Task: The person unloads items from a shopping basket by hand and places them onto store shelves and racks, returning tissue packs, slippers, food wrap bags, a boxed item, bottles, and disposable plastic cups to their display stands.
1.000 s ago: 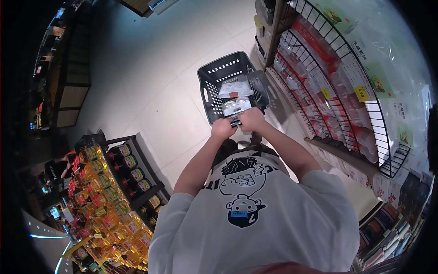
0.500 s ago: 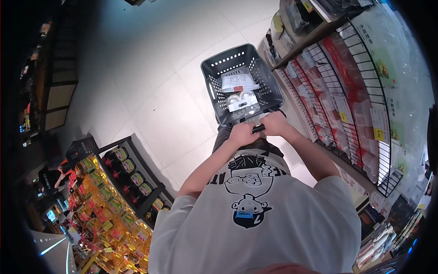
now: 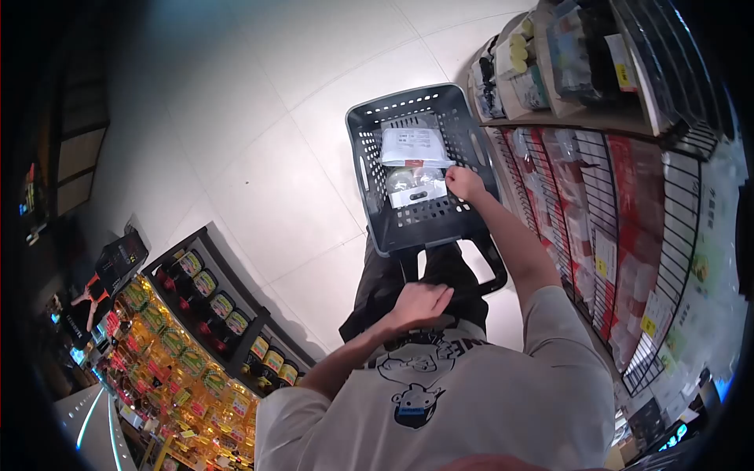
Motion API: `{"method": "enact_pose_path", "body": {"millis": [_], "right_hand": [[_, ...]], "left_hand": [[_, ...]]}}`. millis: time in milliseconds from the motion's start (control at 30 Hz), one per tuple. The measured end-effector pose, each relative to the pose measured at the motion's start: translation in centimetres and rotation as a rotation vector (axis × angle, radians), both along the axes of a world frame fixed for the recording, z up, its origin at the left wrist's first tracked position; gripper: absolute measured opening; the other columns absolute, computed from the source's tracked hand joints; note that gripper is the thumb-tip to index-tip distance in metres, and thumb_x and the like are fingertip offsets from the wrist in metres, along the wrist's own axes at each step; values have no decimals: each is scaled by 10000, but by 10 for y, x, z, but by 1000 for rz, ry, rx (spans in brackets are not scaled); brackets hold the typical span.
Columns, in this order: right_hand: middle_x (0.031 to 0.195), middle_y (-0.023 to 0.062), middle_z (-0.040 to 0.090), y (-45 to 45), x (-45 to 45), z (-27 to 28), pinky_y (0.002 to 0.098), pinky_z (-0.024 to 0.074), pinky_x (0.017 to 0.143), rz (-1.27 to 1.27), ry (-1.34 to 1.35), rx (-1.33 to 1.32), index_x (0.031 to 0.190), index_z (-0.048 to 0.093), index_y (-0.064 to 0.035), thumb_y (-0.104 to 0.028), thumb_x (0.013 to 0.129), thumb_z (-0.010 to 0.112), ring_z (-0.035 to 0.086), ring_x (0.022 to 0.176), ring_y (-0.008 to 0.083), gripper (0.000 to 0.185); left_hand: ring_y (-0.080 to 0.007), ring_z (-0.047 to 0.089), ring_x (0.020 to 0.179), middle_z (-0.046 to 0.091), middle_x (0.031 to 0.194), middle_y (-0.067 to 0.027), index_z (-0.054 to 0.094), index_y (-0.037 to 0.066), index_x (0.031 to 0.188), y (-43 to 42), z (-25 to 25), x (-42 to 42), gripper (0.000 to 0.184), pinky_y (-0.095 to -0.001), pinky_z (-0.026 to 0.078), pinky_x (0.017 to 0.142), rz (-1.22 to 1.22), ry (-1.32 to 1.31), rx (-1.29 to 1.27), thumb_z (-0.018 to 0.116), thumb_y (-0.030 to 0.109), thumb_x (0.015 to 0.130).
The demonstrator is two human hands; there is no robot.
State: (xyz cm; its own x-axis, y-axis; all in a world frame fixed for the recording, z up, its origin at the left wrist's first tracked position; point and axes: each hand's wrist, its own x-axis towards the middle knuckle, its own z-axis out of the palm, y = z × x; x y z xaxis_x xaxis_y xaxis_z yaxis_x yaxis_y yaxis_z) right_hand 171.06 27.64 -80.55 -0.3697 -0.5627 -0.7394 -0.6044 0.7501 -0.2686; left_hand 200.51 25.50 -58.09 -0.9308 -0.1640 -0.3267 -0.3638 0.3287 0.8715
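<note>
A dark grey shopping basket (image 3: 424, 235) with perforated walls stands in front of my legs, its black handle (image 3: 498, 275) pulled out toward my body. Closed around the left part of the handle, my left hand (image 3: 424, 303) is at my waist. My right hand (image 3: 466, 184) reaches over the basket's right side with curled fingers, at the right edge of a clear package with a white label (image 3: 419, 188). Its fingertips are hidden, so what they grip cannot be made out. Behind that package lies a white plastic packet (image 3: 413, 144).
Wire racks (image 3: 601, 220) with red and clear packages run close along the right, below a shelf (image 3: 581, 125). To the left stand a dark rack of jars (image 3: 216, 294) and a display of yellow bottles (image 3: 188, 353). Pale tiled floor (image 3: 259, 157) lies ahead.
My right hand has left the handle and reached forward into the basket. My left hand stays by the handle, now lower and nearer my body. The shelves on the right have shifted in view.
</note>
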Motion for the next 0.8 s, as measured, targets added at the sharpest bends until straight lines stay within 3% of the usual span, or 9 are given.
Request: {"method": "enact_pose_path", "body": {"millis": [100,133,267,433,467,533,600,700,800], "right_hand": [[1293,138,677,2,-6,-72,450,553,925,108,72,293,1223,638,-106,-222,932,576,654,1205,333,319],[1434,139,573,-2,-7,-101,460,537,1001,81,52,394,1362,548,-119,-200,900,598,603,1283,350,472],[1483,152,495,-16,0,-194,472,533,1012,-10,3,298,1529,357,-140,-214,899,635,592,1287,361,692],[1392,176,568,-25,1,-256,444,548,993,-13,44,327,1512,305,-143,-174,923,614,650,1198,368,665],[1346,162,602,-25,-2,-270,432,550,988,-16,81,316,1469,386,-126,-152,937,590,662,1186,353,571],[1299,148,636,-31,1,-272,421,552,982,-20,109,305,1427,466,-109,-130,951,566,673,1173,338,486],[1243,132,665,-29,-7,-265,407,565,948,281,120,287,1238,653,-88,-98,949,549,696,1127,302,308],[1235,122,672,-35,-11,-234,403,546,968,418,241,120,1080,745,-110,-100,929,558,691,1118,280,240],[1204,66,665,-54,-22,-136,438,470,1027,423,255,-106,1087,739,-147,-90,854,636,596,1206,257,260]], "left_hand": [[-315,647,563,635,628,-101,646,84,790,8,-13,4,142,-433,513,507,114,109,-48,650,159,910],[-286,643,545,632,620,-82,646,89,780,5,-13,0,112,-407,513,501,134,122,-49,676,131,879],[-213,663,560,636,623,-31,686,109,787,-6,-12,-3,56,-349,548,552,138,74,-40,723,114,829],[-187,694,684,657,670,-9,712,132,874,-13,-21,6,95,-348,568,668,-2,-99,-5,711,227,884],[-188,689,677,650,663,-9,711,134,880,-13,-24,9,98,-344,565,661,25,-71,22,714,232,886],[-185,679,658,633,646,-9,707,136,865,-19,-22,7,106,-338,561,653,51,-36,49,728,239,879],[-185,677,647,631,642,-9,704,133,851,-23,-25,4,102,-337,560,644,47,-40,26,727,230,873],[-201,674,631,644,656,-20,699,133,832,-25,-14,-1,55,-340,547,605,59,-16,1,748,136,807],[-250,631,539,603,583,-47,649,117,705,-28,-11,-2,121,-386,507,523,83,89,-53,675,122,823]]}}
